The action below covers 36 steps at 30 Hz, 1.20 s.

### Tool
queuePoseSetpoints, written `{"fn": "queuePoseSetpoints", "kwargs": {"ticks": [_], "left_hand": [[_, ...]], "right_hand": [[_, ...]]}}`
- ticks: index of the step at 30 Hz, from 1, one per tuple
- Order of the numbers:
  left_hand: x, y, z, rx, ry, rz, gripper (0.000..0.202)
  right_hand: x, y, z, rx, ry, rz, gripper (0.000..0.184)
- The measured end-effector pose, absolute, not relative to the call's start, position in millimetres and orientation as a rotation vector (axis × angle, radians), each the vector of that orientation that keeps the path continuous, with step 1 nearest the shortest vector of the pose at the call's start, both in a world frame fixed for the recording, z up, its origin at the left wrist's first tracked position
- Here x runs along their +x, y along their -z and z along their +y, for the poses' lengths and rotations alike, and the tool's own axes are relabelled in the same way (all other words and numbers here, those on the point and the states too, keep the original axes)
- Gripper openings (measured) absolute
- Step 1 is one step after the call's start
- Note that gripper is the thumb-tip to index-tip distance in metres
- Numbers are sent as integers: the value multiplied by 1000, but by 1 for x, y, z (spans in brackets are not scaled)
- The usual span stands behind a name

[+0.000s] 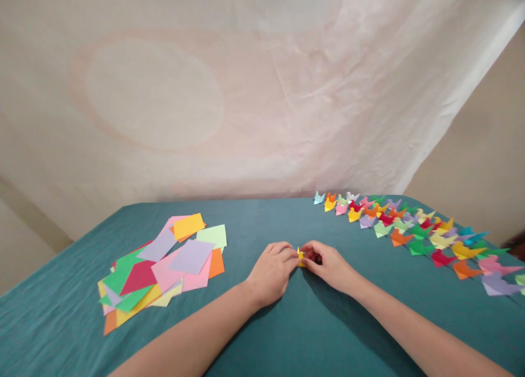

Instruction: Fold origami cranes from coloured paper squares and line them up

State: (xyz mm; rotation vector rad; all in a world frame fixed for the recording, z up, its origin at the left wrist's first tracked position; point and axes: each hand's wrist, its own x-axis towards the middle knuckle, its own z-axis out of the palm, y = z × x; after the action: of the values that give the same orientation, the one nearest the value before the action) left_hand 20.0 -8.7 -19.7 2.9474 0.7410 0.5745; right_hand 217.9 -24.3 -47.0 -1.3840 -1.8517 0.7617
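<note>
- Left hand [273,273] and right hand [330,263] – both pinching a small yellow folded paper [301,257] between them, over the teal cloth [266,338].
- Overlapping paper sheets [139,277] – left.
- Folded paper birds [420,232] in rows, right, reaching the far edge.

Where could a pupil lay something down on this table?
Bare teal cloth lies beyond the left hand and right hand, between the paper sheets and the folded birds, and nearer, between the forearms. It is crowded left, where sheets overlap; right, along the birds' rows; and centre, around the yellow folded paper.
</note>
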Motion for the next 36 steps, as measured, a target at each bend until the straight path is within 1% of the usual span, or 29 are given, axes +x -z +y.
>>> {"fn": "queuePoseSetpoints", "kwargs": {"ticks": [5,12,24,36], "left_hand": [[22,20,-11,3140,-492,721,23],[26,18,-13,3246,-435,687,21],[26,18,-12,3249,-423,691,21],[26,19,-11,3248,-436,674,20]], "right_hand": [[218,46,-24,-1412,-753,-1853,16],[217,47,-23,-1419,-783,-1824,14],[215,49,-22,-1416,-825,-1753,13],[214,51,-22,-1427,-767,-1743,15]]}}
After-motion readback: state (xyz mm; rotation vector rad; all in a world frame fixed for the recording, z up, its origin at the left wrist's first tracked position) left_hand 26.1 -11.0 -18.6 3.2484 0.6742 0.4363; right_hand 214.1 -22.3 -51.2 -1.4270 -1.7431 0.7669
